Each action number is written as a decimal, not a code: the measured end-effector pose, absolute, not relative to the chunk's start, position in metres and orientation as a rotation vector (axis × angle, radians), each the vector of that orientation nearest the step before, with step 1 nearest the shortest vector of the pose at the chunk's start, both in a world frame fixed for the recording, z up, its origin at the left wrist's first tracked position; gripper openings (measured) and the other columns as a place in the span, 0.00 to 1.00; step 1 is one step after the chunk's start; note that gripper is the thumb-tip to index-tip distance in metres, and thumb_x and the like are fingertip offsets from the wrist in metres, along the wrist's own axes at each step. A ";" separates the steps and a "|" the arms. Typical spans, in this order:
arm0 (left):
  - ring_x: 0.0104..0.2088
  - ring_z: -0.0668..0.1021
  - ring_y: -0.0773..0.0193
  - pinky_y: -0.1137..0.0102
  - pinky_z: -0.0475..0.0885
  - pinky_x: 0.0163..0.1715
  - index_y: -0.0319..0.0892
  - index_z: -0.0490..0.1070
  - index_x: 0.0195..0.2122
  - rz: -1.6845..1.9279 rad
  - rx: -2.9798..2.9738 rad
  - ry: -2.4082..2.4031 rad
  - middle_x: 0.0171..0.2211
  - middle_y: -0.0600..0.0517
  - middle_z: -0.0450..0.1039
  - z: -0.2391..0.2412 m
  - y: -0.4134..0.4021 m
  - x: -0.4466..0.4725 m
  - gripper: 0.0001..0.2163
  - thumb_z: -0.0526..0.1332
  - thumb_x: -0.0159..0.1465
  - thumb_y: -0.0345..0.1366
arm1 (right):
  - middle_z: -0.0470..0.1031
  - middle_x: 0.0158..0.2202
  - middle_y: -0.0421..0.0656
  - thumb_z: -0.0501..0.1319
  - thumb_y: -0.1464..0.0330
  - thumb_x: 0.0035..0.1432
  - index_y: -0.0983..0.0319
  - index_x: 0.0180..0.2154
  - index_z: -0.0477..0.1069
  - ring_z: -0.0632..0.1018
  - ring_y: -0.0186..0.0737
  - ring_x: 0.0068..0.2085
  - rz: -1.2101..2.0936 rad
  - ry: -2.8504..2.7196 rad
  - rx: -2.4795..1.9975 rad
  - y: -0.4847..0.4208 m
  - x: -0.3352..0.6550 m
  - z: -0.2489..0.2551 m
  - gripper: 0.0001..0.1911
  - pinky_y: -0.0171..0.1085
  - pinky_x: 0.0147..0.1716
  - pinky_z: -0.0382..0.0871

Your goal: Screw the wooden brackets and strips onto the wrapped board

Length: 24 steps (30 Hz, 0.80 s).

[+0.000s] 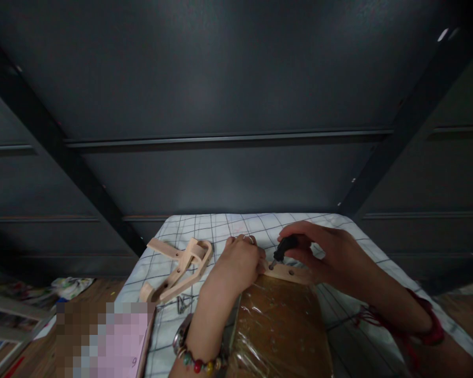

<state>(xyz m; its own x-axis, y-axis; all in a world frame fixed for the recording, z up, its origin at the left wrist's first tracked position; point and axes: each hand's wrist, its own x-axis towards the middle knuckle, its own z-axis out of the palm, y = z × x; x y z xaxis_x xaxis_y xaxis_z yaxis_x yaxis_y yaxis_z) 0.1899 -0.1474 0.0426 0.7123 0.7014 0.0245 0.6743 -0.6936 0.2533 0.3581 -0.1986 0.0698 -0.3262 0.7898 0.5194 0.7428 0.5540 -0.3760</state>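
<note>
driving a screwdriver tip into a wooden strip

wooden strip (pixel 289 273) lies across the far edge of a brown panel (pixel 279 325), near centre of the checked cloth (pixel 220 223). screwdriver (pixel 284 247), black handle, tilted, tip set at the strip's left hole. right hand (pixel 331 257) is closed around the handle from the right, fingers pinching it. left hand (pixel 236 265) is curled down on the strip's left end, pressing it to the panel.

progress, as judged: the tip sits at one hole. two holes to its right look dark and open, with no screw heads seen, so the fastening seems early. cannot tell whether a screw is under the tip.

containers: clear film wraps the brown panel. blurred box (pixel 102 341) at near left, contents unreadable.

around: pale wooden frame pieces (pixel 181 270) lie left of the left hand, apart from it. small metal bits (pixel 183 303) lie just near of them. dark panelled wall (pixel 236 105) on the far side.
</note>
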 end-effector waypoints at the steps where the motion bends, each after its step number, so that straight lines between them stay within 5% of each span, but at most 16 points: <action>1: 0.39 0.69 0.54 0.60 0.61 0.39 0.41 0.74 0.32 0.173 2.691 1.098 0.33 0.46 0.70 0.043 -0.147 0.190 0.11 0.52 0.54 0.29 | 0.72 0.22 0.37 0.54 0.73 0.53 0.60 0.37 0.64 0.73 0.31 0.22 0.052 -2.111 -1.233 -0.199 0.357 0.070 0.08 0.29 0.20 0.65; 11: 0.38 0.69 0.56 0.62 0.61 0.37 0.40 0.73 0.29 0.183 2.702 1.088 0.31 0.46 0.70 0.044 -0.147 0.191 0.10 0.51 0.54 0.28 | 0.68 0.18 0.36 0.56 0.65 0.54 0.61 0.29 0.62 0.69 0.31 0.18 -0.352 -2.033 -1.207 -0.195 0.357 0.066 0.06 0.30 0.18 0.63; 24: 0.38 0.69 0.54 0.60 0.61 0.37 0.41 0.73 0.31 0.196 2.716 1.095 0.31 0.46 0.69 0.042 -0.147 0.191 0.10 0.52 0.54 0.29 | 0.65 0.17 0.34 0.56 0.66 0.53 0.59 0.30 0.58 0.65 0.29 0.15 -0.442 -1.910 -1.251 -0.191 0.344 0.051 0.06 0.29 0.15 0.58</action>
